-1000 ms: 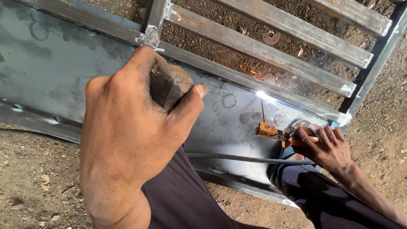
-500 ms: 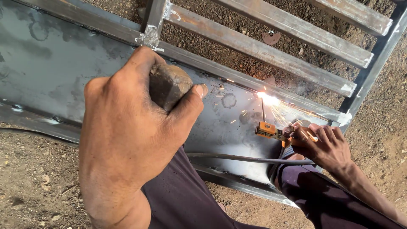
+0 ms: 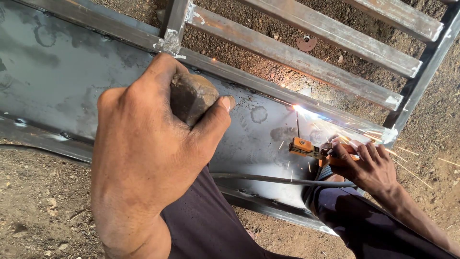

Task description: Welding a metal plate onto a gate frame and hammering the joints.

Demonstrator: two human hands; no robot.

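At the far left, bare brown dirt ground (image 3: 33,211) lies below a long grey steel sheet (image 3: 72,81) that runs across the frame, edged by a steel rail. The left hand (image 3: 148,148) fills the near foreground, raised close to the camera, its fingers and thumb curled tight around a dark, rough stone-like lump (image 3: 191,96); what that lump is cannot be told. Below the wrist, dark trousers (image 3: 206,225) cover the person's leg. Behind, a frame of square steel bars (image 3: 297,55) lies flat on the dirt, joined to the sheet's upper rail. Further right, a thin dark cable (image 3: 278,180) runs across the sheet toward the right hand (image 3: 366,165), which is clenched around an orange electrode holder (image 3: 306,147). A slim welding rod (image 3: 297,125) rises from the holder to the rail, where a bright white arc (image 3: 299,109) burns and sparks scatter rightward over the sheet and dirt.
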